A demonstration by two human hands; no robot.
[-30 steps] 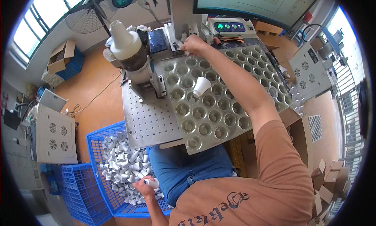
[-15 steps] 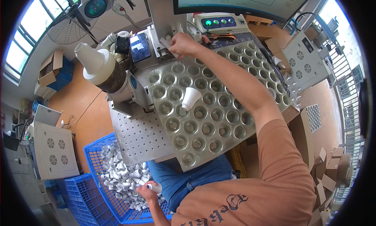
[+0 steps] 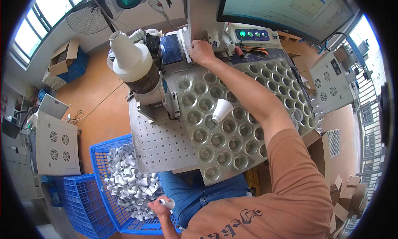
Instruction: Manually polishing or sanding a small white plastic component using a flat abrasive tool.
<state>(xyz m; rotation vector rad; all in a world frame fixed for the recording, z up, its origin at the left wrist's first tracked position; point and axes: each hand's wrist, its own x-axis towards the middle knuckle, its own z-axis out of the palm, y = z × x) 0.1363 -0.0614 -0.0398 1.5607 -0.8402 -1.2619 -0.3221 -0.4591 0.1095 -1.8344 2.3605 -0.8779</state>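
Note:
Down at the front, over the side of a blue crate, my left hand is closed round a small white plastic cup-shaped part. Many similar white parts lie heaped in that crate. My right arm reaches across the clear moulded tray. At its end my right hand has its fingers curled against the foot of a metal column; what they grip, if anything, is hidden. A white flared plastic cup lies tilted on the tray, its narrow end over a pocket.
Left of the tray stands a machine with a white stepped cone above a perforated metal plate. A phone lies near the column. Behind are a button box and a monitor. Cardboard boxes stand at right.
The whole view has shifted, so the bench appears farther right. My right hand has moved left to the column's near-left side. My left hand still holds the white part.

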